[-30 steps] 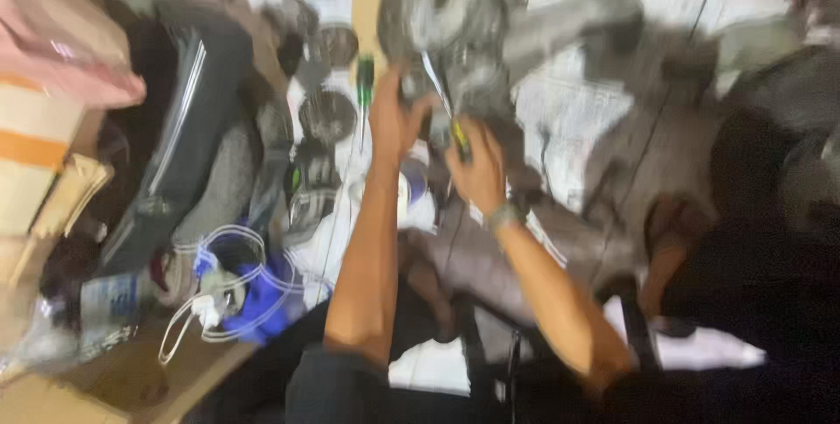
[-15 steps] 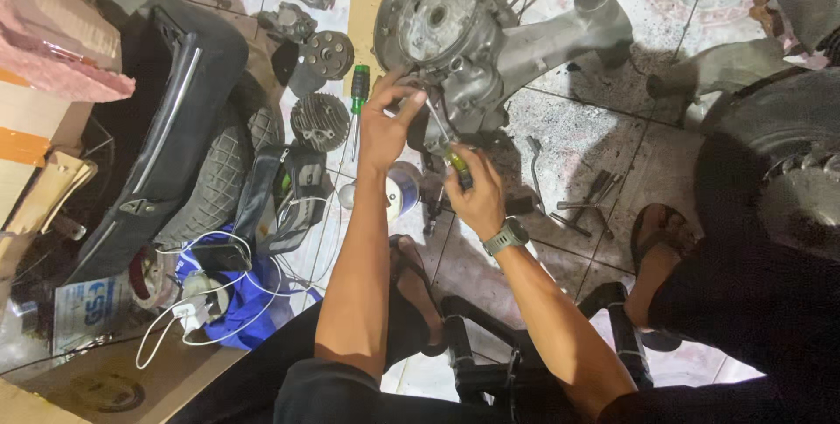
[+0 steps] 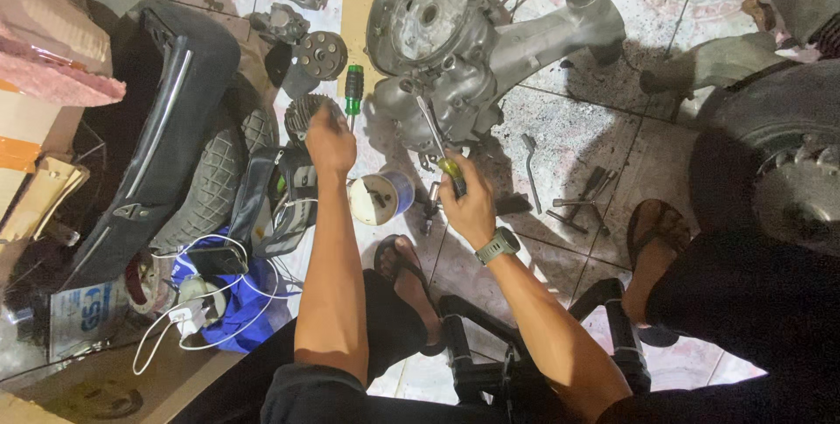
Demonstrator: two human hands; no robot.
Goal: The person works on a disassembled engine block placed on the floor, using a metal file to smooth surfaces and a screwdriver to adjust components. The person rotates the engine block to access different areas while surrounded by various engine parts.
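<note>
The grey engine casing (image 3: 455, 48) lies on the tiled floor (image 3: 604, 135) toward twelve o'clock from the seated person, its round cover facing up and a long arm running off toward two o'clock. The right hand (image 3: 468, 201) has its grip closed around the yellow-and-green handle of a screwdriver (image 3: 437, 140), whose shaft slants up to eleven o'clock and meets the casing's lower edge. The left hand (image 3: 330, 140) is out at ten o'clock from the right, fingers curled down over a small ribbed round part (image 3: 302, 113); I cannot tell whether the fingers actually clamp it or only rest on it. Just beside that hand, at its one o'clock, lies a green-handled screwdriver (image 3: 353, 90), and a toothed disc (image 3: 320, 55) sits further up. Between the forearms stands an open tin (image 3: 379, 198) with a blue side. Loose spanners (image 3: 577, 201) lie at three o'clock of the right hand, a black scooter panel (image 3: 162, 118) at nine o'clock, and a tyre (image 3: 779, 153) far to the right. To my eye the risk is the screwdriver tip slipping off the casing under pressure, since nothing braces the casing while the left hand is away; the blade could skid or gouge the soft metal. The tin also sits near enough to the right wrist to be knocked over.
</note>
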